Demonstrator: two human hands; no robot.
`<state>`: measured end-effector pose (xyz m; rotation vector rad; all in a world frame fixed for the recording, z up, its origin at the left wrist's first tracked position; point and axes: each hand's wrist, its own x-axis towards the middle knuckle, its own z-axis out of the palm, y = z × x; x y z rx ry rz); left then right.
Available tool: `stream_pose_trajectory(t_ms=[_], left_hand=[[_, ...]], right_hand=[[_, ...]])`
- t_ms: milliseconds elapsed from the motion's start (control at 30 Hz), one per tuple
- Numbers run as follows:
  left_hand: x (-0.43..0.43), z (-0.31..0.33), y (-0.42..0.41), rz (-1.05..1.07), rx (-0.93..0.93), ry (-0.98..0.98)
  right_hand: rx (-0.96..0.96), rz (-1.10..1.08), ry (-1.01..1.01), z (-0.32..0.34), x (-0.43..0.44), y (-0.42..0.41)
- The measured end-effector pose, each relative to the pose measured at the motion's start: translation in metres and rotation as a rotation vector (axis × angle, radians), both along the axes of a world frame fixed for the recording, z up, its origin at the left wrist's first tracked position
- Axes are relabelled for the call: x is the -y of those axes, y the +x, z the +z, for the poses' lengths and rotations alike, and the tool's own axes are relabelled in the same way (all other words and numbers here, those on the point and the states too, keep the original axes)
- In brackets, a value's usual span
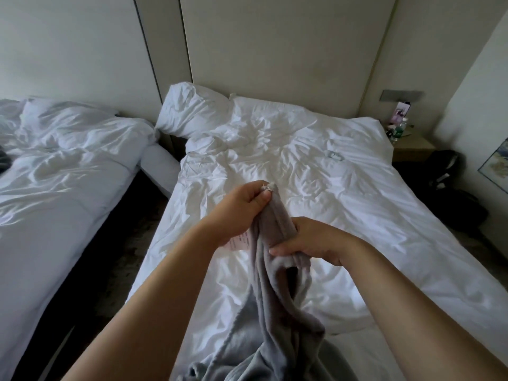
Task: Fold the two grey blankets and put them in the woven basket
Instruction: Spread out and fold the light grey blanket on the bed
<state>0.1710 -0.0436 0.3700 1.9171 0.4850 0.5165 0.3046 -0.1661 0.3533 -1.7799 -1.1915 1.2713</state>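
A grey fleece blanket (270, 312) hangs bunched above the foot of a white bed (316, 171), trailing down to the bottom edge of the view. My left hand (236, 213) pinches its top corner, where a small white tag sticks out. A pink label shows under that hand. My right hand (310, 239) grips the blanket's edge a little lower and to the right. A dark grey patch (4, 160) lies at the far left on the other bed; I cannot tell what it is. No woven basket is in view.
A second white bed (60, 171) stands to the left across a dark floor gap (90, 270). A bedside table (412, 145) with bottles is at the back right, with dark bags (445, 169) on the floor beside it. A small clear object (336, 155) lies on the duvet.
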Motion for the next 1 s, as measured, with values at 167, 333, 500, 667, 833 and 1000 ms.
stream_pose_trajectory(t_ms=[167,333,500,667,833,1000], left_hand=[[-0.027,0.038,-0.001,0.013,0.11,0.001],[-0.063,0.085,-0.011,0.213,0.188,0.11],[-0.092,0.121,-0.021,0.451,0.373,0.094],[-0.099,0.165,-0.022,0.556,0.729,-0.267],[-0.107,0.173,-0.017,0.571,0.645,-0.197],[-0.144,0.169,-0.036,0.767,0.635,-0.263]], right_hand=[[-0.057,0.148,-0.151,0.006,-0.022,0.008],[0.141,0.129,-0.204,0.009,-0.038,0.027],[0.202,0.12,-0.152,0.022,-0.043,0.041],[0.391,0.344,-0.276,0.02,-0.046,0.02],[0.578,0.125,-0.276,0.033,-0.051,0.036],[0.971,-0.499,0.257,0.095,-0.031,0.107]])
